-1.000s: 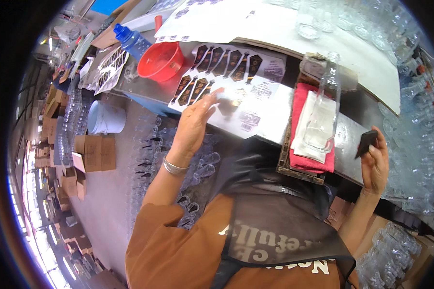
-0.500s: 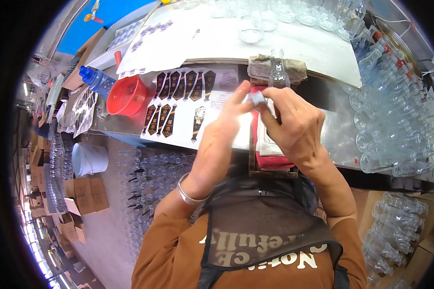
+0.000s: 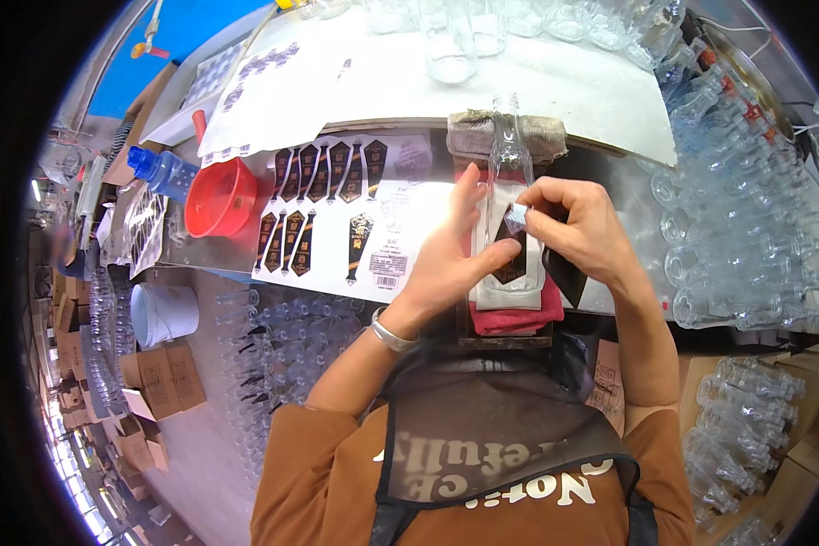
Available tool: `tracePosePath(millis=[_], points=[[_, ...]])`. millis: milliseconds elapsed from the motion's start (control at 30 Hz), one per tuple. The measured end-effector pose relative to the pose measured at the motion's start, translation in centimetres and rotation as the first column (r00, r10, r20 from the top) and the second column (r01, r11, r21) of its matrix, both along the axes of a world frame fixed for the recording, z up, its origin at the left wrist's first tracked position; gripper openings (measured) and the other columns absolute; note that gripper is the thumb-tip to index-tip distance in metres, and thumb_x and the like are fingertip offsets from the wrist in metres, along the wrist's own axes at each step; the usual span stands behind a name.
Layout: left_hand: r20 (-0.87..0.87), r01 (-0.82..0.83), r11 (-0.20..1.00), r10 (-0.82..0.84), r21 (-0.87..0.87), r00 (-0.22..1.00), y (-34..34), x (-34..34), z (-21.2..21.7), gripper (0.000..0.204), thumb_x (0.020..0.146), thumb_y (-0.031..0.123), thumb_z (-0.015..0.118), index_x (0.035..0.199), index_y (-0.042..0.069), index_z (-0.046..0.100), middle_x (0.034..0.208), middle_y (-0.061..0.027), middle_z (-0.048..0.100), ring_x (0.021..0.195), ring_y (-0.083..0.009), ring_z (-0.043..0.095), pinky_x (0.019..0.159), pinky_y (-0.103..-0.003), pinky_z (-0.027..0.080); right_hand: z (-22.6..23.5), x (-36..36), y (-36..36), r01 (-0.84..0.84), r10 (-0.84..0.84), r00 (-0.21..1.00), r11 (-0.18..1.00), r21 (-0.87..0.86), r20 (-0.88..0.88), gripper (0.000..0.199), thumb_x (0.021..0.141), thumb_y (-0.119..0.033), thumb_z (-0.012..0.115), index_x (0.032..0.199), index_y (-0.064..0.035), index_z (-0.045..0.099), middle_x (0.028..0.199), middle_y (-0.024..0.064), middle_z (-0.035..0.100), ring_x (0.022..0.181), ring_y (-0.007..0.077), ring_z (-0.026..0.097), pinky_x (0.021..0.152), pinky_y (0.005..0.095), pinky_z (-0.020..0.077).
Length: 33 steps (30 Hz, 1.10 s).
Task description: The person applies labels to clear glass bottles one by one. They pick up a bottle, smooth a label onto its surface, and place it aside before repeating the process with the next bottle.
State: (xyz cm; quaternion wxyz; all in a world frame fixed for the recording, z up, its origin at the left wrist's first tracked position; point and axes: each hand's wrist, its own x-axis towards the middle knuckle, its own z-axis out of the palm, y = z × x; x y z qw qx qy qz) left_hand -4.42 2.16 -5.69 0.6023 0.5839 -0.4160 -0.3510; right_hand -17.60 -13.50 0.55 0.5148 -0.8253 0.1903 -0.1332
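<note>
Setting: a head-worn camera looks down at a person in a brown top and dark apron standing at a long bench [image 3: 246, 259].
Clear glass bottle [image 3: 510, 209]: lies on its side in front of the person, neck pointing away, resting on a red cloth [image 3: 517, 318] in a small wooden cradle.
Dark label [image 3: 516, 255]: long and pointed, lying along the body of the bottle, between the two hands.
Left hand [image 3: 446, 264]: fingers stretched flat beside the bottle, thumb pressing on the label; a metal bangle sits at the wrist.
Right hand [image 3: 582, 227]: curled closed, with thumb and forefinger pinching the upper end of the label or its backing; which of the two I cannot tell.
Label sheets [image 3: 323, 209]: white sheets carrying rows of the same dark pointed labels, spread on the bench to the left of the bottle.
Red bowl [image 3: 220, 197]: further left on the bench, with a blue plastic bottle [image 3: 159, 170] just beside it.
Empty glass bottles [image 3: 746, 246]: many, crowded to the right of the bench.
White bucket [image 3: 164, 314]: on the floor at the left, near cardboard boxes [image 3: 159, 382].
</note>
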Motion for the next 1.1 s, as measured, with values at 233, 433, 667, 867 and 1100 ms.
tracePosePath(millis=[233, 433, 667, 867, 1100], points=[[0.022, -0.138, 0.99, 0.138, -0.003, 0.99, -1.0, -2.3, 0.9, 0.098, 0.087, 0.018, 0.079, 0.157, -0.006, 0.015, 0.158, -0.0283, 0.031, 0.142, -0.0376, 0.042, 0.113, -0.045, 0.039, -1.2, 2.2, -3.3, 0.192, -0.195, 0.981, 0.977, -0.096, -0.022, 0.02, 0.091, -0.019, 0.074, 0.092, -0.0008, 0.065, 0.073, -0.0017, 0.061, 0.067, 0.004, 0.052, 0.06, 0.0222, 0.0415], [0.021, -0.103, 0.994, 0.102, 0.024, 0.995, -1.1, -2.9, 0.7, 0.084, 0.097, 0.02, 0.067, 0.157, -0.008, 0.015, 0.156, -0.0288, 0.034, 0.143, -0.0371, 0.04, 0.114, -0.042, 0.037, -6.1, -1.1, -1.6, 0.131, -0.147, 0.989, 0.927, 0.35, 0.021, 0.036, 0.104, -0.027, 0.057, 0.123, 0.003, 0.06, 0.094, 0.0037, 0.068, 0.067, 0.0047, 0.054, 0.061, 0.0205, 0.0452], [-0.185, -0.022, 0.986, 0.052, 0.163, 0.981, -0.5, 0.0, 0.2, 0.057, 0.109, 0.025, 0.044, 0.154, -0.007, 0.03, 0.16, -0.0172, 0.034, 0.149, -0.0237, 0.031, 0.12, -0.034, 0.025, -3.1, -2.3, 3.4, 0.103, -0.104, 0.994, 0.995, 0.012, 0.04, 0.076, 0.086, -0.035, 0.079, 0.139, 0.0088, 0.047, 0.118, 0.0237, 0.068, 0.056, 0.0116, 0.06, 0.059, 0.0281, 0.0509], [-0.275, 0.069, 0.988, -0.03, 0.135, 0.961, -0.8, 1.1, 1.5, 0.064, 0.103, 0.016, 0.059, 0.153, -0.009, 0.028, 0.158, -0.0187, 0.036, 0.149, -0.0256, 0.031, 0.121, -0.037, 0.026, -2.9, -1.6, 3.5, 0.13, -0.13, 0.991, 0.992, -0.006, -0.038, 0.084, 0.082, -0.043, 0.082, 0.14, 0.0062, 0.047, 0.111, 0.0276, 0.07, 0.051, 0.0163, 0.059, 0.055, 0.0331, 0.0485], [-0.353, -0.044, 0.989, 0.092, 0.143, 0.931, -1.7, 0.0, 1.2, 0.08, 0.091, 0.004, 0.072, 0.154, -0.01, 0.024, 0.155, -0.0275, 0.036, 0.144, -0.0315, 0.037, 0.117, -0.041, 0.033, -2.3, -1.5, 3.3, 0.14, -0.134, 0.988, 0.986, 0.09, -0.071, 0.067, 0.085, -0.029, 0.075, 0.135, 0.0062, 0.049, 0.111, 0.0292, 0.069, 0.08, 0.0307, 0.062, 0.071, 0.0383, 0.0523]])
